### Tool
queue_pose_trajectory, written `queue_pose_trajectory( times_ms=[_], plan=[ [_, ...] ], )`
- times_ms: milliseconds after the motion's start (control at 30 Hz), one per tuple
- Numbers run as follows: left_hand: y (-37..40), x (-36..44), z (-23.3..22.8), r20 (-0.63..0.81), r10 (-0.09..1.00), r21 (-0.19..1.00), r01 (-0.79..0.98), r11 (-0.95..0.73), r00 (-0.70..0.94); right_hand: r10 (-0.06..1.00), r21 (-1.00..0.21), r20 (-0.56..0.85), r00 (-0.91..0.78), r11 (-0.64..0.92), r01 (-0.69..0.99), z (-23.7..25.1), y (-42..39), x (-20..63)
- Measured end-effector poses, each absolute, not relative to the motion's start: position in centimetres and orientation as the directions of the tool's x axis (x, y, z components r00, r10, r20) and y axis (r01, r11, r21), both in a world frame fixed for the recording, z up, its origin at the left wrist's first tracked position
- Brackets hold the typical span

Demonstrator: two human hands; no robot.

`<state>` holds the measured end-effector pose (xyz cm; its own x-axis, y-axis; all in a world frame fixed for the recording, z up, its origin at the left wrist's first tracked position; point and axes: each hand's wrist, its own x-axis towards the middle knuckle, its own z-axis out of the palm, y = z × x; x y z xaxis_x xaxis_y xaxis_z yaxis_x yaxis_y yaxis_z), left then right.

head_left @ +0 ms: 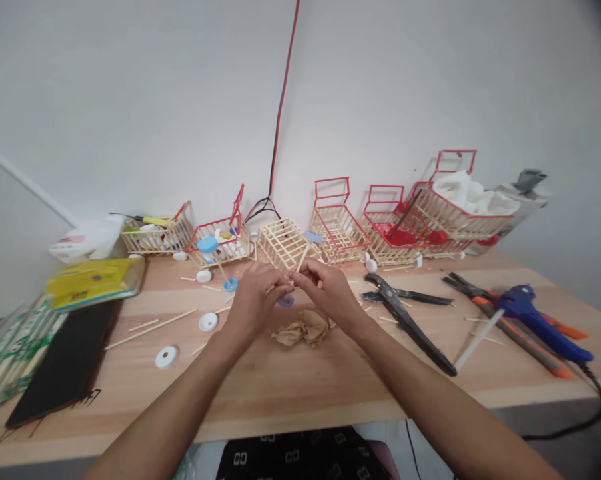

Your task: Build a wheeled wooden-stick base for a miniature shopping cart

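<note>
My left hand (253,297) and my right hand (328,290) meet over the middle of the wooden table (300,380). Their fingertips pinch a thin wooden stick (301,258) that rises toward an unpainted stick basket (284,243) just behind them. A blue bottle cap (286,301) shows between the two hands, below the fingertips. A crumpled brown paper (303,330) lies on the table right under my wrists.
Red-trimmed stick carts (338,223) line the wall. Black shears (405,310), orange-handled pliers (510,320) and a blue glue gun (540,320) lie at the right. White caps (166,357), loose sticks, a yellow packet (93,281) and a black board (65,363) are at the left.
</note>
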<state>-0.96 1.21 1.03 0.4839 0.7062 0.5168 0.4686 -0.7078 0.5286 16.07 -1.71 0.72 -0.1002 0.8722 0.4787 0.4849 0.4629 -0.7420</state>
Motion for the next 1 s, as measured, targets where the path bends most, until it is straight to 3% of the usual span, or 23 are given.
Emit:
queue_pose_trajectory(
  times_ms=[100, 300, 533, 667, 800, 1000],
  plan=[
    [1.2, -0.9, 1.3, 0.514, 0.720, 0.522, 0.496, -0.694, 0.466, 0.871, -0.730, 0.482, -0.095, 0.459, 0.506, 0.8, -1.6, 16.3],
    [1.2, -1.4, 1.9, 0.476, 0.832, 0.666, 0.501, -0.553, 0.285, 0.892, -0.771, 0.446, -0.076, 0.427, 0.472, 0.8, -1.5, 16.7],
    [1.4, -1.7, 1.7, 0.440, 0.868, 0.801, 0.336, -0.496, 0.231, 0.880, -0.761, 0.464, -0.102, 0.454, 0.464, 0.9, -1.7, 16.5],
    [1.9, -1.4, 1.3, 0.330, 0.886, 0.874, 0.249, -0.417, 0.327, 0.876, -0.752, 0.470, -0.108, 0.461, 0.472, 0.8, -1.6, 16.6],
    [1.9, -1.1, 1.0, 0.150, 0.842, 0.899, 0.284, -0.334, 0.518, 0.871, -0.751, 0.488, -0.065, 0.457, 0.476, 0.9, -1.5, 16.9],
    [1.1, -0.5, 0.8, 0.111, 0.804, 0.844, 0.372, -0.387, 0.584, 0.881, -0.768, 0.471, -0.048, 0.436, 0.470, 1.0, -1.7, 16.7]
  ],
)
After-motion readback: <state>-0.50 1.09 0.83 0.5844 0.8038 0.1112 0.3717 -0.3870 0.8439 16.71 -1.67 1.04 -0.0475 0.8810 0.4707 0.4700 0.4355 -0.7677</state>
